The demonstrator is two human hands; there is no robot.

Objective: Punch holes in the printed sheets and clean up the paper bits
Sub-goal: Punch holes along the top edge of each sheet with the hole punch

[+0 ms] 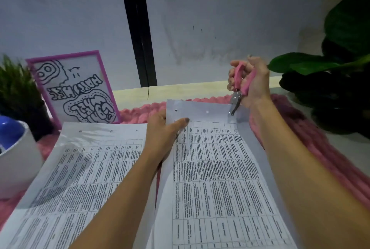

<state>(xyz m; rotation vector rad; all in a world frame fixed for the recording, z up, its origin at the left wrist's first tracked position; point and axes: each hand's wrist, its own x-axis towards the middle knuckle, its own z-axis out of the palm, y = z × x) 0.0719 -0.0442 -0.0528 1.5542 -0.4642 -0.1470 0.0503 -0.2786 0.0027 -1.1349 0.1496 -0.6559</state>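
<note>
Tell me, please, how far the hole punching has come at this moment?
Done: the left sheet shows three holes along its top edge, and the right sheet has two. In hand: the right hand squeezes the pink punch at that sheet's top right corner while the left hand holds it. Left: that third hole, then the cleanup.

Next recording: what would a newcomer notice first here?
The right hand grips a pink hole punch, its metal nose at the top right corner of a printed sheet that the left hand pinches at its left edge. Two punched holes already dot that sheet's top margin. A pink-framed drawing leans at back left.
</note>
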